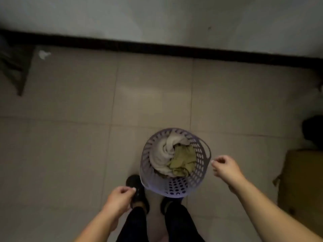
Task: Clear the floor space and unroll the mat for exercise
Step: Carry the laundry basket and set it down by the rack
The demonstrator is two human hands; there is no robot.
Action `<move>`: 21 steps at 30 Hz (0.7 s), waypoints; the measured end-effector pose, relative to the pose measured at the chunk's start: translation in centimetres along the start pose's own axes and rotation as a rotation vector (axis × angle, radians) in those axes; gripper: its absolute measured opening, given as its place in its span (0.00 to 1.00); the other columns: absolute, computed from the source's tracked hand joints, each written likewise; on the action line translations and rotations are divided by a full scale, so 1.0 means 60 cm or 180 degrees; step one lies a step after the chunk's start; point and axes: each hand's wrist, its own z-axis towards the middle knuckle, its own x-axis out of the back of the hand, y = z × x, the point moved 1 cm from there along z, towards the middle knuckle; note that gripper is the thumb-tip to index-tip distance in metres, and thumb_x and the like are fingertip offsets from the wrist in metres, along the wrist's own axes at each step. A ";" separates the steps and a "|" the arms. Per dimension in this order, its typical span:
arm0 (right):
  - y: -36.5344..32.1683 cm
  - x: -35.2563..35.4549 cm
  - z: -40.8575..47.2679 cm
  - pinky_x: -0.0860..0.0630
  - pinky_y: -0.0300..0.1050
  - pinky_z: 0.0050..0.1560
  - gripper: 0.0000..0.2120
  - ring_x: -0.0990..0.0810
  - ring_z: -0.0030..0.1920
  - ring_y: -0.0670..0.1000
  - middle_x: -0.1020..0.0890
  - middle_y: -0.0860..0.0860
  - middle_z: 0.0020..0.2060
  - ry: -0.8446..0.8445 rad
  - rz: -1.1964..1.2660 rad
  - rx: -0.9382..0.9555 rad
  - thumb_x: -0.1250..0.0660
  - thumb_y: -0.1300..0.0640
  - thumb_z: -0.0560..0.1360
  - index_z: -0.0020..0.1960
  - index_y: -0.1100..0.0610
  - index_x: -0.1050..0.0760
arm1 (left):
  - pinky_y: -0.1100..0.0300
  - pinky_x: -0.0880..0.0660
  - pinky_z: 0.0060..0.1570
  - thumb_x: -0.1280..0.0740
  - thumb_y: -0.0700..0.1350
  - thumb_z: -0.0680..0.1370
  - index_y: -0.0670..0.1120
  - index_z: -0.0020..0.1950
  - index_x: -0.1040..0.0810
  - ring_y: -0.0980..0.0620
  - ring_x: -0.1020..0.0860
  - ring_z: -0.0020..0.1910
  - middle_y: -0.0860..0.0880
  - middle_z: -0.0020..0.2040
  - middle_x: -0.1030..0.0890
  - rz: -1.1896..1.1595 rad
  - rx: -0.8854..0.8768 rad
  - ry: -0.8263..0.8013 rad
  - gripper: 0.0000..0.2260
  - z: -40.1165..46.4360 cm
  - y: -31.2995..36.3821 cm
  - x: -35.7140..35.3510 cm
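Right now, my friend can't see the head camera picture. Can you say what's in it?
A person stands over a purple basket of clothes on a tiled floor, left hand and right hand loosely curled on either side of it, touching nothing. A cardboard box sits at the right edge.

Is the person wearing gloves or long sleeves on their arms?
No. The left hand and right hand are bare, with no gloves, and both forearms show no sleeves. No watch or rings can be seen, though the picture is dim and a bit blurry.
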 end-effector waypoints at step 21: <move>0.020 -0.119 0.235 0.31 0.49 0.34 0.26 0.26 0.31 0.56 0.26 0.58 0.28 0.0584 -0.0232 0.0451 0.40 0.34 0.72 0.31 0.56 0.30 | 0.60 0.38 0.28 0.33 0.59 0.74 0.49 0.26 0.30 0.53 0.34 0.21 0.51 0.22 0.31 -0.1886 0.0191 0.0197 0.20 0.261 -0.043 -0.138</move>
